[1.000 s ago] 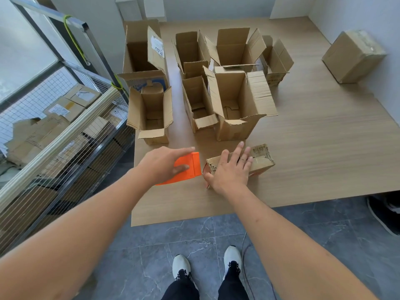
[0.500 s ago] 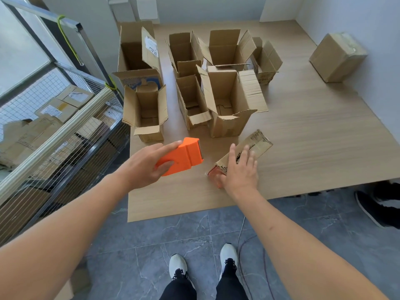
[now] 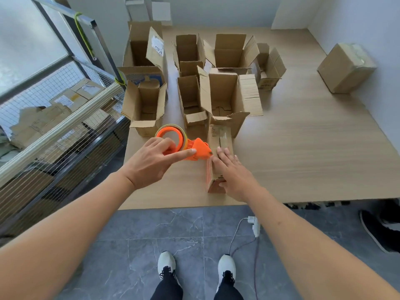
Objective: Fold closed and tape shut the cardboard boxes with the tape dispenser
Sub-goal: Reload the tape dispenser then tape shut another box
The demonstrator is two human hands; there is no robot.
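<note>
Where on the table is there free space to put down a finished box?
The table is bare right of the small box, up to the closed box at the wall. Crowded: the open boxes behind the tape dispenser.

A packing or stockroom area. A wooden table (image 3: 303, 148) held many open cardboard boxes (image 3: 225, 98). To the left stood a wire-mesh cage (image 3: 54, 126) filled with flattened and labelled cartons (image 3: 71, 98). The walls were bare and the floor was grey tile (image 3: 184, 230).

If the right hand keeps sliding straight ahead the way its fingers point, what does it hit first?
Probably the open box standing just past the far end of the small closed box that the right hand presses; depth there is unclear.
</note>
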